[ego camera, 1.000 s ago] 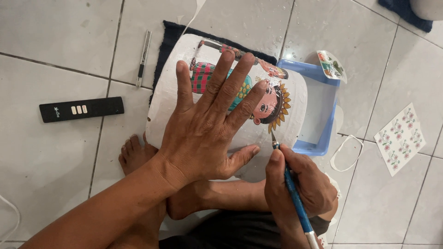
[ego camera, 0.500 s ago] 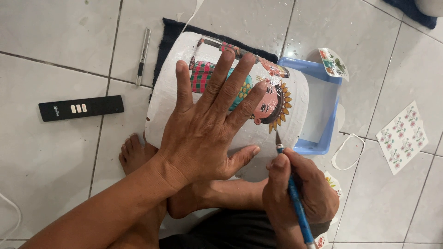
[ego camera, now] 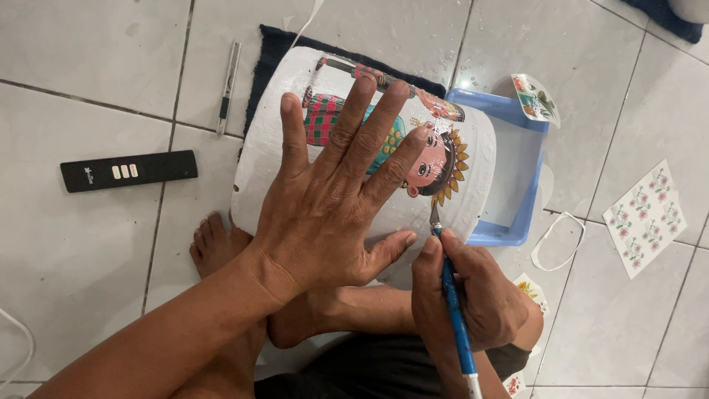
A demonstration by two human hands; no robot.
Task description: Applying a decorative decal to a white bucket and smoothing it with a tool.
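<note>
While the person sits on the tiled floor with the work resting against bare feet, the parts read from near to far as follows.

Right hand (ego camera: 473,303): fingers closed in a pen-like pinch on a blue-handled craft knife (ego camera: 452,303); its small blade meets the pot's surface just below the figure's sunflower collar.

Left hand (ego camera: 336,199): fingers spread wide and pressed flat on the pot, covering the middle of the decal, thumb lying close beside the blade.

Bare foot (ego camera: 214,247): tucked under the near left side of the pot, touching it.

White pot (ego camera: 273,148): lies on its side across a dark cloth (ego camera: 267,55), its rounded wall turned up to the camera.

Cartoon figure decal (ego camera: 436,159): stuck on the upper wall, partly hidden by the left hand; it looks wet and freshly laid.

Blue tray (ego camera: 521,177): just beyond the pot's right end, with a loose decal piece (ego camera: 535,96) on its far rim.

Flower decal sheet (ego camera: 646,218): flat on the tile, well apart to the right.

Black bar (ego camera: 129,171) and box cutter (ego camera: 227,85): on the tile to the left, apart from the pot.

Risk, slip: the curved wall may let the blade skid toward the thumb.

Risk, tear: too much blade pressure could nick or lift the decal's edge.

Risk, roll: only the palm and feet steady the pot, so easing the press could let it turn.
</note>
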